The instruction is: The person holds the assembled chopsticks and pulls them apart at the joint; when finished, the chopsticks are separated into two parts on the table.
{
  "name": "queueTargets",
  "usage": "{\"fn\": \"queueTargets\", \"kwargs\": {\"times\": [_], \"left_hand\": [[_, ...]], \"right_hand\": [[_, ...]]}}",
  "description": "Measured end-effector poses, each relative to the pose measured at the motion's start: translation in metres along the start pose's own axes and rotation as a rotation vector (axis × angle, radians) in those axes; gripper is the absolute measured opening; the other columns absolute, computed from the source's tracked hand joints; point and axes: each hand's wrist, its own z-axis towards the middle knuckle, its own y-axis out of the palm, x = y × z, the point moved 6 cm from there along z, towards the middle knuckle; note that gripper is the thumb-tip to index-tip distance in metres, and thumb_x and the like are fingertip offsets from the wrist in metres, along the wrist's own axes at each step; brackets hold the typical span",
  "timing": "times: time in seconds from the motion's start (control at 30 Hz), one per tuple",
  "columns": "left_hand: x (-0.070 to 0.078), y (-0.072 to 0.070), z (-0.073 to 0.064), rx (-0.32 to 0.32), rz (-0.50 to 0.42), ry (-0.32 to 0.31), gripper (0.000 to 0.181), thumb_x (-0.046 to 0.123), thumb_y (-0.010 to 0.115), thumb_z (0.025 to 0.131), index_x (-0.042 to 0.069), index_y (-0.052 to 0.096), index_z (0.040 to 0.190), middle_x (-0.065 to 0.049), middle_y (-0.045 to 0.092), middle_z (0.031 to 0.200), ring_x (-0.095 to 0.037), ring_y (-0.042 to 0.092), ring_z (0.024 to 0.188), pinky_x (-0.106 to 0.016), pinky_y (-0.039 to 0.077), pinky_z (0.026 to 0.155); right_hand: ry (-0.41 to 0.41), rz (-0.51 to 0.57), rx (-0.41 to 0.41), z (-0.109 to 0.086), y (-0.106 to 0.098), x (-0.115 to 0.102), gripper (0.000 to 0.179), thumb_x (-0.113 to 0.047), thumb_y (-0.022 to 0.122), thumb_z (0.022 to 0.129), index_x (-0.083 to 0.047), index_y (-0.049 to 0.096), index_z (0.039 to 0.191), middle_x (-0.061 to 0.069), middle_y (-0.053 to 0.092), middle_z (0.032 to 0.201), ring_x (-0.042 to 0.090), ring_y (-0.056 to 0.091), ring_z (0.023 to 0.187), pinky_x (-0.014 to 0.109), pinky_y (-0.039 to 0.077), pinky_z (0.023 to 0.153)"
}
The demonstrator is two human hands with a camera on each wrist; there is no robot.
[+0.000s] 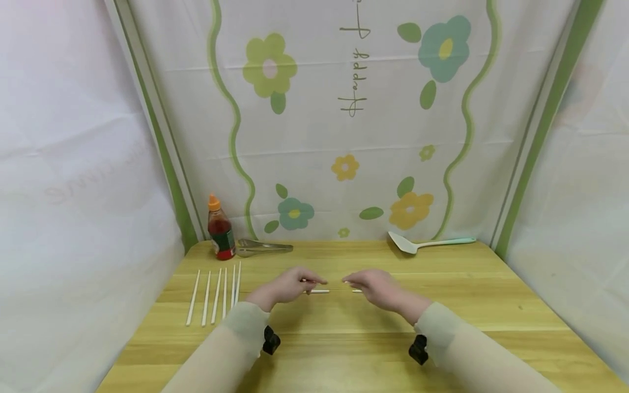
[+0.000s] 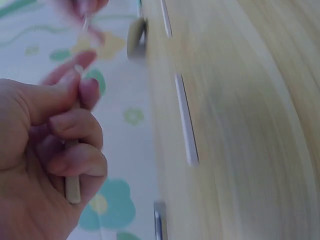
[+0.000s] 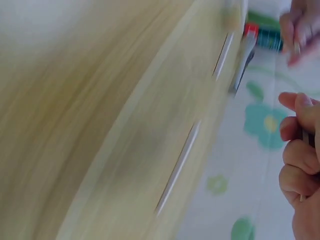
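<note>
Over the middle of the table, my left hand (image 1: pixel 291 285) grips a white chopstick (image 2: pixel 73 187); its butt end shows below the curled fingers and its other end at the thumb tip. Facing it across a small gap, my right hand (image 1: pixel 379 288) has its fingers curled round another thin chopstick (image 3: pixel 305 136), mostly hidden in the palm. On the table under the left hand lies a white chopstick (image 1: pixel 320 291), partly covered in the head view. A second chopstick (image 1: pixel 357 291) lies under the right hand, roughly in line with the first.
Several white chopsticks (image 1: pixel 206 297) lie side by side at the left of the wooden table (image 1: pixel 334 360). An orange-capped sauce bottle (image 1: pixel 221 232) and metal tongs (image 1: pixel 265 248) are at the back left, a turquoise-handled spatula (image 1: pixel 408 244) at the back right. Printed cloth (image 1: pixel 314 131) hangs behind.
</note>
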Motion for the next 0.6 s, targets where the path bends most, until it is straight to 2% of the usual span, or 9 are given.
{"fn": "queueTargets", "kwargs": {"times": [0.1, 0.17, 0.23, 0.27, 0.33, 0.37, 0.43, 0.5, 0.6], "left_hand": [[-0.014, -0.002, -0.005, 0.014, 0.003, -0.068, 0.035, -0.006, 0.042, 0.102, -0.004, 0.057, 0.133, -0.016, 0.065, 0.094, -0.021, 0.049, 0.066, -0.030, 0.039, 0.058], [-0.020, 0.001, -0.004, 0.031, 0.002, -0.087, 0.033, -0.007, 0.042, 0.102, -0.008, 0.055, 0.132, -0.018, 0.065, 0.091, -0.024, 0.055, 0.072, -0.031, 0.042, 0.061], [-0.023, 0.004, 0.000, 0.072, 0.001, -0.096, 0.026, -0.007, 0.047, 0.100, -0.009, 0.058, 0.123, -0.015, 0.065, 0.088, -0.026, 0.061, 0.076, -0.031, 0.046, 0.061], [-0.023, 0.006, 0.002, 0.094, 0.030, -0.093, 0.019, -0.005, 0.052, 0.099, -0.006, 0.061, 0.116, -0.012, 0.065, 0.085, -0.025, 0.063, 0.076, -0.030, 0.048, 0.062], [-0.023, 0.010, 0.007, 0.134, 0.124, -0.085, 0.004, 0.001, 0.063, 0.095, 0.001, 0.064, 0.099, -0.004, 0.064, 0.080, -0.020, 0.061, 0.071, -0.030, 0.049, 0.060], [-0.022, 0.012, 0.009, 0.141, 0.184, -0.081, 0.002, 0.004, 0.067, 0.094, 0.004, 0.065, 0.093, 0.000, 0.063, 0.078, -0.016, 0.060, 0.069, -0.029, 0.048, 0.060], [-0.019, 0.019, 0.014, 0.126, 0.307, -0.058, 0.006, 0.009, 0.071, 0.091, 0.009, 0.069, 0.086, 0.005, 0.063, 0.076, -0.011, 0.057, 0.067, -0.028, 0.049, 0.062], [-0.016, 0.025, 0.019, 0.087, 0.399, -0.039, 0.006, 0.010, 0.072, 0.091, 0.010, 0.074, 0.086, 0.006, 0.066, 0.080, -0.009, 0.059, 0.072, -0.027, 0.050, 0.066], [-0.014, 0.033, 0.023, 0.035, 0.439, -0.026, 0.010, 0.005, 0.069, 0.093, 0.008, 0.078, 0.092, 0.002, 0.071, 0.089, -0.010, 0.063, 0.081, -0.027, 0.052, 0.074]], "right_hand": [[0.097, -0.005, -0.036, -0.009, 0.001, 0.020, 0.018, -0.008, 0.052, 0.102, -0.004, 0.063, 0.115, 0.008, 0.070, 0.097, 0.021, 0.066, 0.085, 0.040, 0.053, 0.073], [0.131, 0.012, -0.077, -0.014, 0.004, 0.030, 0.013, -0.005, 0.049, 0.104, -0.004, 0.056, 0.114, 0.004, 0.065, 0.088, 0.016, 0.060, 0.073, 0.035, 0.050, 0.064], [0.145, 0.026, -0.108, -0.017, 0.008, 0.035, 0.007, -0.005, 0.049, 0.103, -0.007, 0.052, 0.110, 0.000, 0.061, 0.082, 0.011, 0.052, 0.065, 0.031, 0.045, 0.058], [0.149, 0.036, -0.112, -0.017, 0.010, 0.036, 0.006, -0.004, 0.051, 0.102, -0.009, 0.051, 0.106, -0.002, 0.059, 0.078, 0.010, 0.049, 0.062, 0.030, 0.043, 0.055], [0.150, 0.024, -0.100, -0.018, 0.013, 0.037, 0.009, -0.005, 0.058, 0.099, -0.011, 0.051, 0.098, -0.006, 0.057, 0.077, 0.008, 0.047, 0.062, 0.028, 0.042, 0.056], [0.156, 0.015, -0.092, -0.017, 0.014, 0.037, 0.013, -0.006, 0.062, 0.097, -0.013, 0.052, 0.093, -0.008, 0.056, 0.075, 0.008, 0.047, 0.062, 0.028, 0.042, 0.056], [0.150, -0.025, -0.066, -0.016, 0.017, 0.036, 0.019, -0.008, 0.069, 0.092, -0.016, 0.054, 0.085, -0.010, 0.053, 0.073, 0.009, 0.046, 0.064, 0.029, 0.042, 0.058], [0.138, -0.058, -0.045, -0.015, 0.020, 0.035, 0.022, -0.008, 0.074, 0.088, -0.017, 0.056, 0.080, -0.010, 0.050, 0.074, 0.010, 0.046, 0.067, 0.030, 0.042, 0.061], [0.128, -0.086, -0.034, -0.014, 0.024, 0.034, 0.024, -0.008, 0.078, 0.083, -0.017, 0.057, 0.074, -0.009, 0.048, 0.073, 0.011, 0.045, 0.068, 0.031, 0.042, 0.062]]}}
